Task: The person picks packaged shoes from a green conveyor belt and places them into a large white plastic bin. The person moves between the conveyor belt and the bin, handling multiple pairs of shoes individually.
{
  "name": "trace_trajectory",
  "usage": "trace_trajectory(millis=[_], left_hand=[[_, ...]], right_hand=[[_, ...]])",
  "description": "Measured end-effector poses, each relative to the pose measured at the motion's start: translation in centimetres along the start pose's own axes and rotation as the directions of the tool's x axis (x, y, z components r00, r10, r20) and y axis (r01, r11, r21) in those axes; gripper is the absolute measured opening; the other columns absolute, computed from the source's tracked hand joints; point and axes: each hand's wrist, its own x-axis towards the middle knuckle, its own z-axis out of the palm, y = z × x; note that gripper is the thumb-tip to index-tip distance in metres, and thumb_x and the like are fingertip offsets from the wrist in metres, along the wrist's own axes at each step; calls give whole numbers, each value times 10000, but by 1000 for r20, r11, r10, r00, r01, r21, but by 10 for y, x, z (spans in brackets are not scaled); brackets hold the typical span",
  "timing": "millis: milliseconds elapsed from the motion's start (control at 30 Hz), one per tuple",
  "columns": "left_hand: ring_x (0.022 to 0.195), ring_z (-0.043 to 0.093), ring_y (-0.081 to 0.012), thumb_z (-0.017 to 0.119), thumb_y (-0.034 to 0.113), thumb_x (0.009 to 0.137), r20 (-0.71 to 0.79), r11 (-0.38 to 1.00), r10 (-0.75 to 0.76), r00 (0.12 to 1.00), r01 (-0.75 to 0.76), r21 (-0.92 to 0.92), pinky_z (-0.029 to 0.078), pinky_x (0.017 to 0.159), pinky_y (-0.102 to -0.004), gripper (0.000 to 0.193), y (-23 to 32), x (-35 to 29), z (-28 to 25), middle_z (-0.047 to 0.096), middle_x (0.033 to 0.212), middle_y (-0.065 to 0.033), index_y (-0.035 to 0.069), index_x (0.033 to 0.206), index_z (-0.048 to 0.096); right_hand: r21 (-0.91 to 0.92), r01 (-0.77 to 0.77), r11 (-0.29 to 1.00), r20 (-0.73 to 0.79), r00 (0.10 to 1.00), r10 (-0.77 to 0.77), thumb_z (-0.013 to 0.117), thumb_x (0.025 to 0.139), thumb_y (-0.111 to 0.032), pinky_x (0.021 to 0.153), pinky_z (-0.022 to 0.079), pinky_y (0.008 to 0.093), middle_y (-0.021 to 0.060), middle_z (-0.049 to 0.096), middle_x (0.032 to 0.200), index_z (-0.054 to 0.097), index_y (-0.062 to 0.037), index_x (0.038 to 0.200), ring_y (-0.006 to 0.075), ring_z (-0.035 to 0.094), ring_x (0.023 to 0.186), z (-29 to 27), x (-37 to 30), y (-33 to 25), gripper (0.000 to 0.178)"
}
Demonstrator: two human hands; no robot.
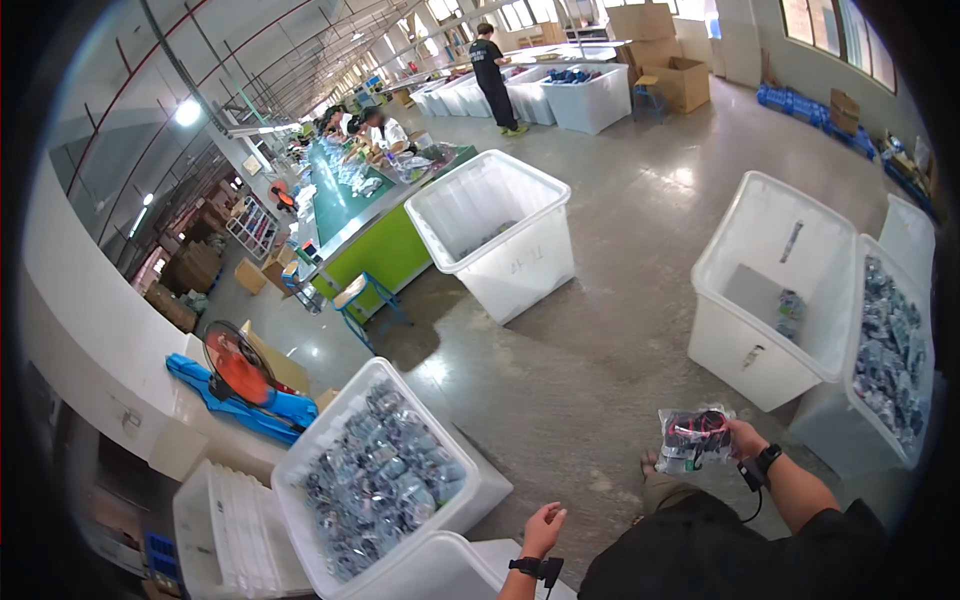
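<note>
My right hand (742,438) holds a clear plastic bag (692,438) with dark and red parts inside, raised over the concrete floor near a white bin (735,300) that has only a few bags in it. My left hand (542,527) is low at the bottom, fingers apart and holding nothing, next to a white bin full of bagged parts (375,478). Both wrists wear black bands.
Another full bin (893,350) stands at the right behind the near-empty one. A nearly empty white bin (495,235) sits mid-floor by a green work table (375,235). An orange fan (237,366) stands at left. Seated workers and a standing person (492,75) are far back.
</note>
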Motion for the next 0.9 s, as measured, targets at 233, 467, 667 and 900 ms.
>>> trace_trajectory(millis=[233,467,667,900], left_hand=[[738,603,-86,648,230,906,-163,953,-276,947,247,-178,484,608,-229,350,-39,144,-95,643,872,-9,51,1201,588],[610,579,-197,576,245,930,-144,694,-572,808,383,-610,484,521,-330,278,-93,210,-171,621,808,-75,62,1139,561],[746,627,-130,638,304,907,-301,804,-530,793,356,-476,509,645,-270,357,-6,341,-283,666,843,-52,30,1137,624],[746,634,-148,626,308,906,-611,949,-289,737,305,-82,499,688,-289,374,51,500,-509,681,828,-65,44,1170,621]], right_hand=[[-287,150,946,154,982,-109,540,788,-215,468,468,320,40,594,751,626,-78,886,157,584,606,252,100,-226,190],[-373,263,890,369,922,-118,587,821,-230,595,492,325,66,587,918,553,-39,1093,174,588,827,501,253,-359,334],[-507,373,777,635,771,44,580,752,-122,765,477,306,50,594,976,576,-22,1115,152,558,864,693,365,-413,376],[-469,150,870,670,703,240,536,798,-134,729,491,309,55,640,979,596,-21,1067,168,607,829,924,417,-449,298]])
